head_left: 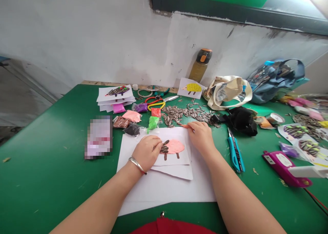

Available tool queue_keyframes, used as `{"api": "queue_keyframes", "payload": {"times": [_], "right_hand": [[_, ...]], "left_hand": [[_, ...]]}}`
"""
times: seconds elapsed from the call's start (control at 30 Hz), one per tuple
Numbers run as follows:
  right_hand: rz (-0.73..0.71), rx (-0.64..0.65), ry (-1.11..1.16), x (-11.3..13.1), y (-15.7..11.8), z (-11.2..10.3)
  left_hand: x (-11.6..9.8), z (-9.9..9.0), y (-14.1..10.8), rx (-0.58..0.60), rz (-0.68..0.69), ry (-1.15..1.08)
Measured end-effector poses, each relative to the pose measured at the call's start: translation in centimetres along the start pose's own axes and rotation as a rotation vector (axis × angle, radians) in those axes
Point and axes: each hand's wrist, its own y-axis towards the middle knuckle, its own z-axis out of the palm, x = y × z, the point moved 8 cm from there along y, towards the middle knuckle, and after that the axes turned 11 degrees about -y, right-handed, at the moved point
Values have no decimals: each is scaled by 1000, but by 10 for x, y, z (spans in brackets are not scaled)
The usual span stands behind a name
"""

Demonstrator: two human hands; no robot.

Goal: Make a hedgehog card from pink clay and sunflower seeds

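Observation:
A pink clay oval (175, 146) with brown legs lies on a white card, and several striped sunflower seeds (165, 148) stick out of its left part. My left hand (148, 152), with a silver bangle at the wrist, rests over the card's left side. Its fingers are pressed together by the seeds, and whatever they pinch is hidden. Beyond the card's upper right corner, my right hand (201, 136) has its fingers drawn together at the near edge of a seed pile (175, 114). I cannot make out what its fingertips hold. Larger white sheets (164, 189) lie beneath.
Bagged clay (132, 116), scissors (160, 102) and stacked cards (114, 95) lie behind left. A hedgehog card (191, 88) leans by a bottle (200, 66). A teal utility knife (235, 150), black cloth item (241, 121), tote bag (229, 92) and magenta device (287, 168) are right.

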Motion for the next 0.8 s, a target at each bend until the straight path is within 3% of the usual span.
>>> {"api": "queue_keyframes", "payload": {"times": [0.23,0.37,0.47,0.6,0.8], "right_hand": [[62,75,-115,-9,2,4],[119,12,-156,-16,1,-3],[25,-12,-150,4,4,-6],[-132,58,-230,40,16,1],[-169,178,-294,50,29,20]], "left_hand": [[-4,1,-1,3,28,7],[-3,3,-1,27,-1,4],[-2,4,-1,34,-5,10],[0,4,-1,27,-14,0],[1,5,-3,22,-12,-14]]}}
